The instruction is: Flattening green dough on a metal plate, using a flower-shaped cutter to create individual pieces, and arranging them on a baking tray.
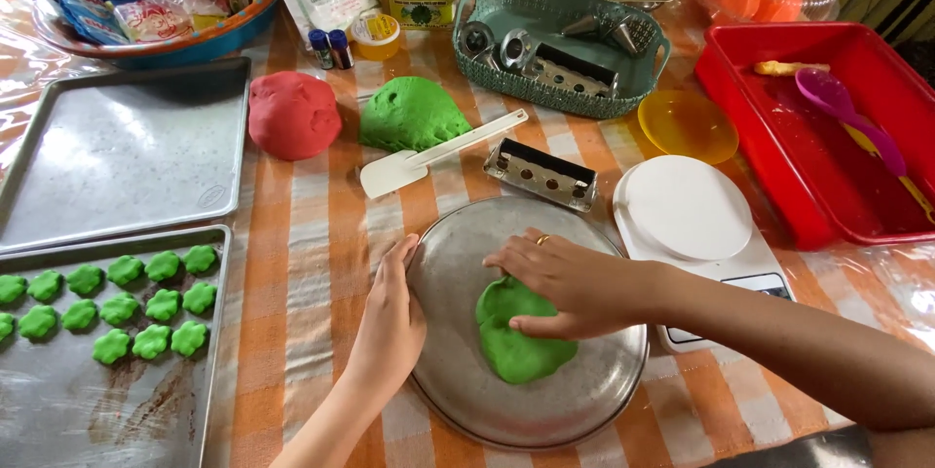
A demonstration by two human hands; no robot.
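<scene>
Green dough (521, 346) under right hand (570, 283), spatula (429, 156) nearby

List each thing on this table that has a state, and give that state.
Green dough: flattened on round metal plate, under right hand.
Left hand: steadying the plate's rim.
Lower tray: holds green flower shapes.
Upper tray: bare.
Red dough: unshaped ball.

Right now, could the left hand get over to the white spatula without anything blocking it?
Probably yes. The left hand rests on the rim of the round metal tray, and only bare checked tablecloth lies between it and the white spatula.
</scene>
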